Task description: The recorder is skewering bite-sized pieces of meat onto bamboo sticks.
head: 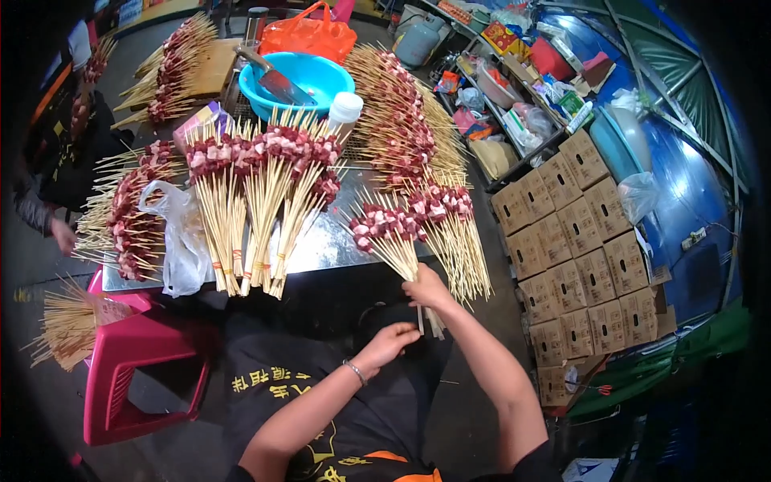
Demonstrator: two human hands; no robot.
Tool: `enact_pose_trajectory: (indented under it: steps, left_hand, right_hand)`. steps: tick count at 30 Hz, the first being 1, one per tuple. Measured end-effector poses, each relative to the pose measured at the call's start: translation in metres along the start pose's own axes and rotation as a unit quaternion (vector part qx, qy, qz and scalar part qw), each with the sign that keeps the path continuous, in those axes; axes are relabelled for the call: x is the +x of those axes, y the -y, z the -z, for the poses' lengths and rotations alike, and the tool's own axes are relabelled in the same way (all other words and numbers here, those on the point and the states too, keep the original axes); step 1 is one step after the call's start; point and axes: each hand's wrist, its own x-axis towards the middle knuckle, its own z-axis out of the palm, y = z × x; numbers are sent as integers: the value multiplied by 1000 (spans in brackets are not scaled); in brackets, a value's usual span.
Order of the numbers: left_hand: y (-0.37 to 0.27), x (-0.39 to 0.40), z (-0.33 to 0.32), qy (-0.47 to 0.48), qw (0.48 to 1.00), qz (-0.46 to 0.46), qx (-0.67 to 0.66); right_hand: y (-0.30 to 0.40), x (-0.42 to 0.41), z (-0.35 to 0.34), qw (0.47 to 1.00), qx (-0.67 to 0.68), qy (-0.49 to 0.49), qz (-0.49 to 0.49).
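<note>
My right hand [429,288] grips a bundle of meat skewers [388,229] by their bare wooden sticks. The bundle's meat end leans over the metal table's front edge, and its stick ends poke out below my fist. Close to those ends is my left hand [388,346], fingers curled; whether it pinches anything is unclear. Beside the held bundle, more skewers [458,241] lie with their sticks overhanging the edge. Several upright bundles [262,153], some tied with bands near the stick ends, stand left of centre by a clear plastic bag [181,241].
A blue basin [334,78] holds a cleaver [283,84]. Skewer piles [397,120] cover the back right. Bare sticks [72,325] rest by a pink stool [144,337]. Another person's hand [62,235] is at left. Cardboard boxes [566,226] are stacked at right.
</note>
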Motion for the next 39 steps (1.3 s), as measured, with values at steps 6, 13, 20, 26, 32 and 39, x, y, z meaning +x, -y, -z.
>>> enact_pose_trajectory:
  steps: [6, 13, 20, 26, 32, 39]
  left_hand:
    - [31, -35, 43, -13, 994, 99, -42]
    - [34, -27, 63, -41, 994, 76, -65]
    - [39, -27, 78, -57, 992, 67, -90]
    - [36, -29, 89, -89, 987, 66, -116]
    - [31, -28, 91, -100, 985, 44, -133]
    - [20, -32, 78, -79, 994, 25, -76]
  right_hand:
    - [61, -11, 72, 925, -370, -42, 75]
    - [170, -19, 139, 650, -709, -79, 261]
    - [223, 15, 100, 509, -792, -46, 333]
    - [249, 42, 98, 459, -788, -29, 410]
    - [265, 41, 72, 441, -816, -6, 373]
    - [231, 19, 138, 546, -764, -32, 342]
